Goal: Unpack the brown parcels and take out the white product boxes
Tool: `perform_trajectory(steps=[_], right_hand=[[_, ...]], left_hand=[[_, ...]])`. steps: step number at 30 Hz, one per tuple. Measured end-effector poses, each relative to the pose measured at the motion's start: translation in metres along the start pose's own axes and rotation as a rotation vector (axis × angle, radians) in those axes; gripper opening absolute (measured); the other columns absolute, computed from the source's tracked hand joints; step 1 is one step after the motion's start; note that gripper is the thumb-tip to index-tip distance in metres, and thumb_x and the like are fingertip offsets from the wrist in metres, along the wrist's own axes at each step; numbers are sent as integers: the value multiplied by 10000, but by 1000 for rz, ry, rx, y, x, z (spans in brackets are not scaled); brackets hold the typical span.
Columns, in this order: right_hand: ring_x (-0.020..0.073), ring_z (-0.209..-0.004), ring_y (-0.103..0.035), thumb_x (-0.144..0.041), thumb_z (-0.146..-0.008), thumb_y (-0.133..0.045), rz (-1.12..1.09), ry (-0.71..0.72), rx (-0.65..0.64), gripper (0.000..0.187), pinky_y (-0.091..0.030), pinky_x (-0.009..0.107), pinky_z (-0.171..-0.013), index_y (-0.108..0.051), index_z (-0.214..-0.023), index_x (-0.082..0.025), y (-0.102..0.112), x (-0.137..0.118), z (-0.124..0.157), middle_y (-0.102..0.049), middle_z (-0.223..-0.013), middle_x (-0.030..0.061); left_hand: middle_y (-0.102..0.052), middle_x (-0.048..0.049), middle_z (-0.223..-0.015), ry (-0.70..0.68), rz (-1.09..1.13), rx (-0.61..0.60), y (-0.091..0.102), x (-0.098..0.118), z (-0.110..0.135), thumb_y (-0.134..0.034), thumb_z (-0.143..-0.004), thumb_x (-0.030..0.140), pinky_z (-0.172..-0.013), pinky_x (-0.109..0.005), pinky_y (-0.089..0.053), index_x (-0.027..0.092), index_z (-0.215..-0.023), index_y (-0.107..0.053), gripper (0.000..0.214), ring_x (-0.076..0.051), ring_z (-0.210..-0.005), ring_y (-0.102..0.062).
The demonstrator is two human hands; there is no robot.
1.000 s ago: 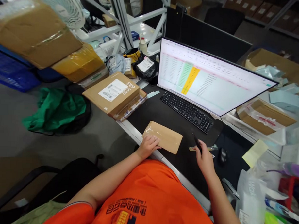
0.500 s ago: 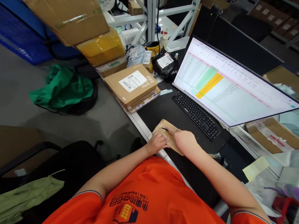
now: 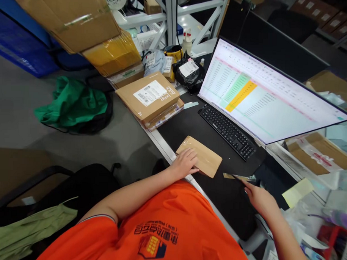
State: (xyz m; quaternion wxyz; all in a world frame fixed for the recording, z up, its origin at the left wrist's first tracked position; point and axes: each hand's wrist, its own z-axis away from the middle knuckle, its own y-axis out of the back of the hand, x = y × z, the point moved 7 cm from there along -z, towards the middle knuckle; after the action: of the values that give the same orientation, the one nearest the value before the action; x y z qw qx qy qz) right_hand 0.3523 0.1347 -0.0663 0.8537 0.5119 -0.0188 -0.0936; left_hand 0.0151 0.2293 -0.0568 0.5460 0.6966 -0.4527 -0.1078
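A small brown cardboard package (image 3: 208,159) lies flat near the front edge of the black desk, with clear tape shining at its left end. My left hand (image 3: 186,162) rests on the package's left part, fingers laid over its top. Off to the right, my right hand (image 3: 258,195) is closed around a thin, dark, knife-like tool (image 3: 238,179) whose exact kind I cannot make out. The tool's tip points left, over a strip of brown tape or card (image 3: 246,178) on the desk.
The keyboard (image 3: 227,132) and lit monitor (image 3: 265,99) stand behind the package. Labelled boxes (image 3: 152,95) are stacked at the left, beside a black wrapped parcel (image 3: 189,71). A mouse (image 3: 262,185) and yellow paper (image 3: 298,192) lie to the right.
My right hand has moved off the package to the right, taking the dark tool with it. My left hand has stayed on the package, which is now more exposed.
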Motion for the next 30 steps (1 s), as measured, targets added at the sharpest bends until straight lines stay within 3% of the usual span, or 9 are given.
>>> perform_trajectory(steps=[2, 4, 8, 10, 13, 17, 22, 26, 30], right_hand=[[250, -625, -693, -394, -942, -388, -249, -17, 18, 519, -567, 388, -629, -653, -1352, -216, -36, 21, -18, -728, -744, 63], [275, -747, -717, -411, -918, -404, -330, -10, 149, 493, -593, 436, -728, -713, -1213, -163, -51, 23, -31, -745, -841, 102], [293, -1115, -664, -415, -950, -453, -343, 185, 588, 433, -523, 490, -1014, -714, -1164, -143, -7, -38, -32, -714, -1173, 178], [267, -1187, -629, -424, -993, -458, -345, 366, 653, 432, -487, 474, -1071, -669, -1274, -172, 26, -94, -33, -689, -1260, 153], [302, -1285, -557, -446, -982, -530, -172, 575, 576, 545, -466, 476, -1092, -558, -1424, -127, 54, -181, -44, -606, -1400, 185], [326, -1145, -621, -349, -1005, -471, 117, 567, 402, 550, -525, 469, -977, -502, -1455, -34, 40, -245, -66, -616, -1349, 253], [336, -1036, -674, -157, -996, -330, 272, 499, 341, 496, -527, 479, -909, -510, -1421, 25, 36, -248, -78, -664, -1191, 309], [228, -857, -712, -233, -1043, -298, 20, 507, 120, 432, -517, 316, -762, -547, -1383, -136, 69, -227, -106, -744, -1033, 142], [206, -931, -711, -297, -1057, -321, 49, 433, 42, 345, -474, 277, -782, -623, -1210, -228, 85, -226, -130, -747, -1027, 79]], left_hand=[[-665, -157, -1274, 13, 0, -33, -3, 0, -1, -803, -808, 416, -1161, -563, -435, 179, -992, -663, 331, -330, -1308, -565], [-653, -158, -1326, 4, -11, -39, -6, 0, 1, -808, -807, 393, -1158, -565, -441, 181, -995, -661, 319, -329, -1304, -568], [-669, -149, -1317, 7, -58, 31, -7, 0, 10, -672, -927, 244, -1064, -484, -536, 187, -1014, -672, 104, -268, -1235, -615], [-713, -122, -1213, -4, -100, 84, -4, 0, 15, -554, -981, 153, -1043, -451, -554, 185, -1046, -683, 148, -229, -1171, -651], [-752, -83, -1119, -91, -151, 129, -1, 1, 20, -496, -1004, 123, -1040, -419, -567, 167, -1059, -699, 214, -204, -1104, -688], [-773, -64, -1083, -89, -97, 69, -5, -7, 21, -527, -1001, 143, -1014, -361, -581, 170, -1065, -716, 202, -184, -1073, -706], [-749, -63, -1022, -49, -123, -31, -10, -8, 19, -513, -1009, 174, -902, -321, -587, 179, -1027, -704, 192, -187, -1029, -685], [-709, -76, -991, -50, -143, -121, -3, -3, 18, -593, -984, 326, -763, -328, -565, 183, -954, -683, 172, -212, -954, -656], [-664, -135, -1251, -137, -144, -193, 12, 1, 6, -758, -855, 448, -951, -408, -528, 154, -956, -667, 324, -291, -1150, -610]])
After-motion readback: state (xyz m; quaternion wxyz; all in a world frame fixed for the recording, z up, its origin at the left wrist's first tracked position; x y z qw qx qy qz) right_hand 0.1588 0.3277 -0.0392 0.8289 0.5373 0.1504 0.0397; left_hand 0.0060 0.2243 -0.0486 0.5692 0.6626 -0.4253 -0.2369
